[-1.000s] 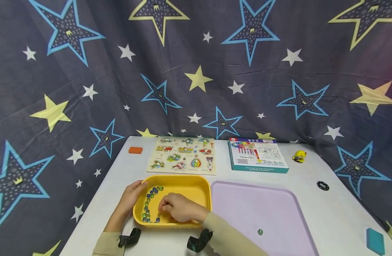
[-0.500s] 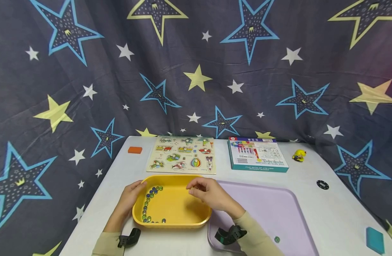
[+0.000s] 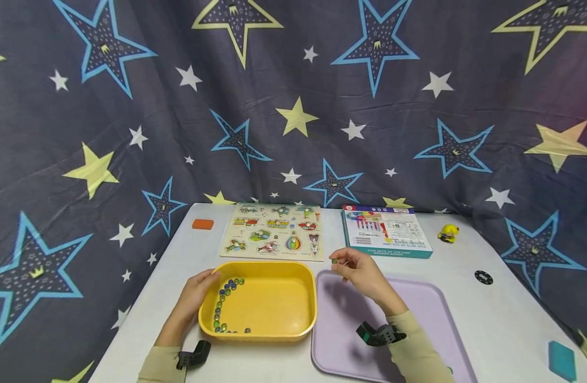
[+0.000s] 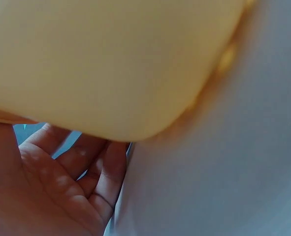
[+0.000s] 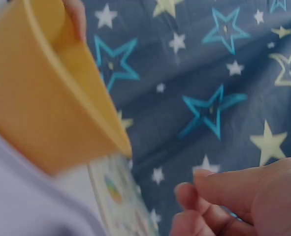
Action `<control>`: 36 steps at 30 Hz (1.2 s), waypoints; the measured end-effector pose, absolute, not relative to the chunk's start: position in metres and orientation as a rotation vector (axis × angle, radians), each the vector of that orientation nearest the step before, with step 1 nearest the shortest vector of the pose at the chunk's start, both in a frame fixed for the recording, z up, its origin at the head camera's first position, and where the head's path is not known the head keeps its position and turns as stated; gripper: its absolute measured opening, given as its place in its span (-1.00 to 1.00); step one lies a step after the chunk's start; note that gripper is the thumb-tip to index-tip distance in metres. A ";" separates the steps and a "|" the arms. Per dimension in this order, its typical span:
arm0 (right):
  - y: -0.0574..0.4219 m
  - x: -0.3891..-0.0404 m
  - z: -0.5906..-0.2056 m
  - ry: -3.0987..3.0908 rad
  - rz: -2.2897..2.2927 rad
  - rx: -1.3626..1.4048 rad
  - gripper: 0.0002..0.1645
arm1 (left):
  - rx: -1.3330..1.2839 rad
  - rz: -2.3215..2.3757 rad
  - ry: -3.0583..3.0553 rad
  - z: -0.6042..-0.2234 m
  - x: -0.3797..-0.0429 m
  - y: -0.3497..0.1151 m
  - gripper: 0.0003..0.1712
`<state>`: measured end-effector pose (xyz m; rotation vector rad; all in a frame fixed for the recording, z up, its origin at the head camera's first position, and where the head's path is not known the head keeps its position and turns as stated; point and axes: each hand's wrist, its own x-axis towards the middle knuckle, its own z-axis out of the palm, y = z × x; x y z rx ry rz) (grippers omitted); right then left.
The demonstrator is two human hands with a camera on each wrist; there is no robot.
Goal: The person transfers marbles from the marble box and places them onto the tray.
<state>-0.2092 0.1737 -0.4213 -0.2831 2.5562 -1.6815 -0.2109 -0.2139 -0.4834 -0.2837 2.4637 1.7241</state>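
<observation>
My left hand (image 3: 193, 295) holds the left rim of the yellow basin (image 3: 279, 330), thumb at the inner side; in the left wrist view the fingers (image 4: 103, 184) lie below the basin's wall. Blue and green marbles (image 3: 219, 305) line the basin's left side, with a lone marble (image 3: 247, 330) near its front wall. My right hand (image 3: 362, 274) is raised over the far left part of the lilac tray (image 3: 398, 303), pinching a small green marble (image 3: 334, 261) at its fingertips. Another marble (image 3: 449, 369) shows on the tray beside the right sleeve, which partly hides it.
Behind the basin lies a wooden picture puzzle (image 3: 274, 232), with a flat boxed set (image 3: 386, 232) to its right. An orange block (image 3: 203, 224), a yellow toy duck (image 3: 448, 233), a black chip (image 3: 483, 277) and a teal block (image 3: 562, 360) lie around the table's edges.
My right hand has come up out of the basin and moved right, over the tray, with the green marble. The marble on the tray has rolled rightward; my left hand stays on the rim.
</observation>
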 end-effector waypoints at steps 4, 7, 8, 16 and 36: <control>0.185 -0.216 -0.436 2.619 -1.575 -0.227 -0.76 | -0.293 1.713 2.452 -0.484 -0.211 -0.216 -0.33; 0.189 -0.219 -0.448 2.640 -1.483 -0.209 -0.79 | -0.298 1.712 2.446 -0.486 -0.210 -0.216 -0.32; 0.189 -0.220 -0.452 2.652 -1.448 -0.209 -0.80 | -0.291 1.715 2.445 -0.486 -0.210 -0.216 -0.32; 0.179 -0.220 -0.475 2.736 -1.276 -0.231 -0.86 | -0.293 1.735 2.437 -0.487 -0.209 -0.215 -0.33; 0.161 -0.216 -0.487 3.047 -1.036 -0.212 -0.84 | -0.267 1.799 2.396 -0.482 -0.210 -0.214 -0.37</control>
